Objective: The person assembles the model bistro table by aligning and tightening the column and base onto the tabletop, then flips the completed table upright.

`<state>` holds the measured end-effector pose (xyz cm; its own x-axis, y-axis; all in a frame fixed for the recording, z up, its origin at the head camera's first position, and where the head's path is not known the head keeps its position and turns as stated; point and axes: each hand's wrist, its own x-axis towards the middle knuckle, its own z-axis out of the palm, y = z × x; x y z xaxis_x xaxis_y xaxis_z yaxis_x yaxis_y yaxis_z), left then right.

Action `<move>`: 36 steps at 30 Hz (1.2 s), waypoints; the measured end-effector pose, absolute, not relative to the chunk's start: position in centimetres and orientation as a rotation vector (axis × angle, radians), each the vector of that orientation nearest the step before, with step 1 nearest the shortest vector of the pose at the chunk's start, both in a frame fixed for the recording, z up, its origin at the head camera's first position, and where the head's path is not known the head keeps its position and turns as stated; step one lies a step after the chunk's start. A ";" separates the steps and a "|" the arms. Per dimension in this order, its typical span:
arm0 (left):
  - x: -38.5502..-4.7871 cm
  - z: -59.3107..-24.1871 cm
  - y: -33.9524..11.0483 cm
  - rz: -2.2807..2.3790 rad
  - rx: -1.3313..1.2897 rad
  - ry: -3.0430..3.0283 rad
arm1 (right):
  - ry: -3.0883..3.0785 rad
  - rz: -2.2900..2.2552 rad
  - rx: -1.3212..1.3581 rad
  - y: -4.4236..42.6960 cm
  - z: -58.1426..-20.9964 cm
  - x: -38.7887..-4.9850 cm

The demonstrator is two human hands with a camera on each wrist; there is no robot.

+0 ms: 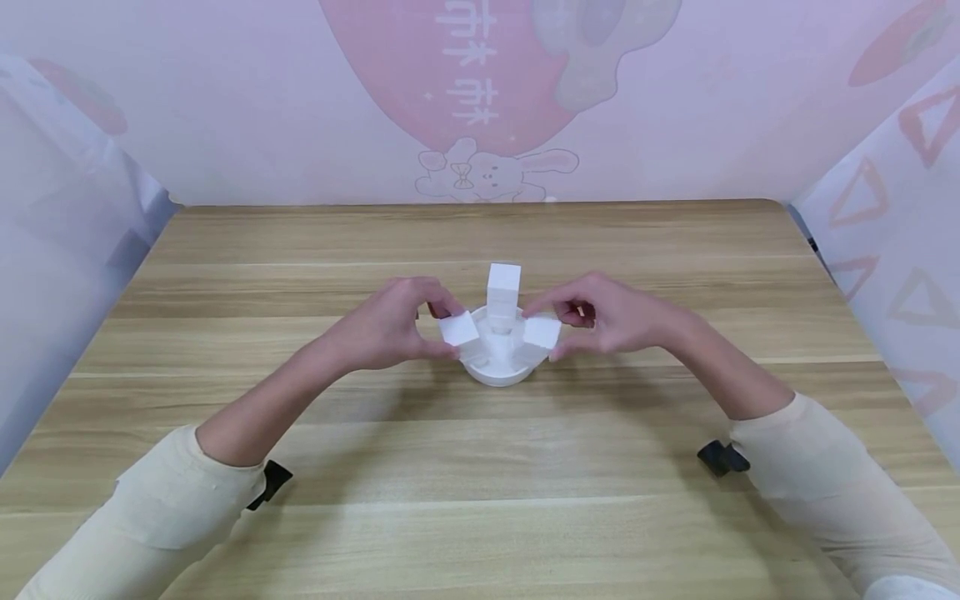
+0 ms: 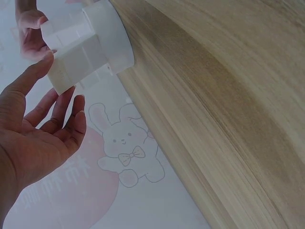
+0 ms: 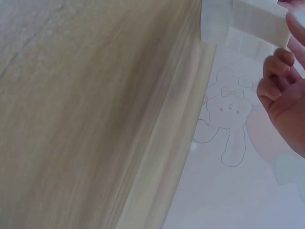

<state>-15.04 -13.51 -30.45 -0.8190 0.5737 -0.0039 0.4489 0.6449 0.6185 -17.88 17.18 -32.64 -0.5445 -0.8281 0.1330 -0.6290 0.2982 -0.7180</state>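
Observation:
A round white dish [image 1: 501, 381] sits on the table, with three columns of white blocks standing in it. My left hand [image 1: 390, 327] pinches the top of the left column [image 1: 458, 329] between thumb and fingers. On the opposite side my right hand [image 1: 611, 313] holds the right column [image 1: 542, 332] in the same way near its top. Nobody touches the rear column [image 1: 503, 287], which stands upright and looks taller from the head view. Faint seams across the column [image 2: 81, 62] show in the left wrist view. The right wrist view catches only part of the dish [image 3: 215, 21].
The wooden table [image 1: 480, 467] ends at a pale wall cloth [image 1: 255, 108] printed with rabbits behind the dish. More cloth [image 1: 892, 208] hangs along the right side, and another [image 1: 60, 217] along the left. Black wrist mounts [image 1: 723, 458] stick out beneath the sleeves.

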 end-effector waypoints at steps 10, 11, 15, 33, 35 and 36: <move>-15.1 -30.4 -13.8 0.927 0.866 2.663 | 2.446 -1.017 -1.301 15.9 -32.4 -17.0; -15.1 -30.4 -13.8 0.927 0.867 2.664 | 2.454 -1.014 -1.304 15.9 -32.4 -17.0; -15.1 -30.3 -13.9 0.924 0.869 2.673 | 2.481 -1.004 -1.311 15.9 -32.3 -16.9; -14.9 -30.2 -13.8 0.870 0.862 2.702 | 2.543 -0.987 -1.352 16.0 -32.4 -16.8; -14.9 -30.2 -13.8 0.871 0.871 2.704 | 2.545 -0.980 -1.356 16.0 -32.4 -16.8; -14.9 -30.2 -13.8 0.872 0.873 2.704 | 2.546 -0.977 -1.357 16.0 -32.4 -16.8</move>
